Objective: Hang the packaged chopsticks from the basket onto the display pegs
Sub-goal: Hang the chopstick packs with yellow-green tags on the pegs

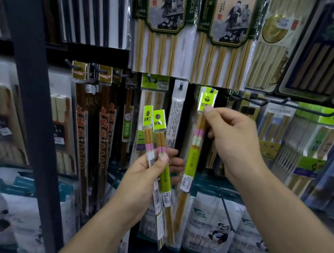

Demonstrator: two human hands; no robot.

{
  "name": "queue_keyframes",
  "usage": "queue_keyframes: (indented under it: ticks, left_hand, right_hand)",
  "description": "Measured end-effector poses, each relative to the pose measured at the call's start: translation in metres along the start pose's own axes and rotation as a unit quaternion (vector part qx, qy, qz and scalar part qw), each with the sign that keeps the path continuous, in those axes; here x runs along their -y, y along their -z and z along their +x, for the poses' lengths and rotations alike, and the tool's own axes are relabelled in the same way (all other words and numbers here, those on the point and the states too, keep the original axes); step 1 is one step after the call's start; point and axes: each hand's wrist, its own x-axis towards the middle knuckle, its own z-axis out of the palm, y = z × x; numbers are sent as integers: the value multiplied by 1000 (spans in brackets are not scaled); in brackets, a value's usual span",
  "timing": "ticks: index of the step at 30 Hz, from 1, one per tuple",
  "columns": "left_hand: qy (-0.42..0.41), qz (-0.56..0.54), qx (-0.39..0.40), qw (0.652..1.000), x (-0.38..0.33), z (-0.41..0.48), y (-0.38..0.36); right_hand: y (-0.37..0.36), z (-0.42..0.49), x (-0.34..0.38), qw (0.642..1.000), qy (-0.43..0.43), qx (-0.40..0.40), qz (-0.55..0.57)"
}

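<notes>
Two hands are working in front of the peg wall, both forearms angling up from the lower edge of the view. The left hand [145,178] is gripping two chopstick packs [159,125] upright, fingers curling round their middles and the thumb pressing across the front. Their green header cards are fanning slightly apart above the fist, and the tails are hanging down past the wrist.

The right hand [231,142] is hovering higher and to the right, thumb and forefinger pinching the green header card [206,99] of a third chopstick pack [190,166]. This pack is dangling straight down beneath the pinch, just beside the left hand's fingertips. Its header is sitting at the height of the display pegs, but blur is hiding whether it is over a peg. Just to its left, a white-sleeved pack [176,115] is hanging on a short peg [180,85].
</notes>
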Motion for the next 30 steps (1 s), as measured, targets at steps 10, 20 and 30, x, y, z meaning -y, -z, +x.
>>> queue_keyframes:
  ticks: [10, 20, 30]
  left_hand:
    - [-12, 4, 31, 999, -2, -2, -1]
    - [-19, 51, 65, 996, -5, -6, -1]
    - [-4, 49, 67, 997, -6, -8, -8]
  right_hand:
    - [0, 23, 0, 998, 0, -57, -13]
    - [3, 24, -21, 995, 22, -82, -53]
    - [-4, -13, -23, 998, 26, -8, -54]
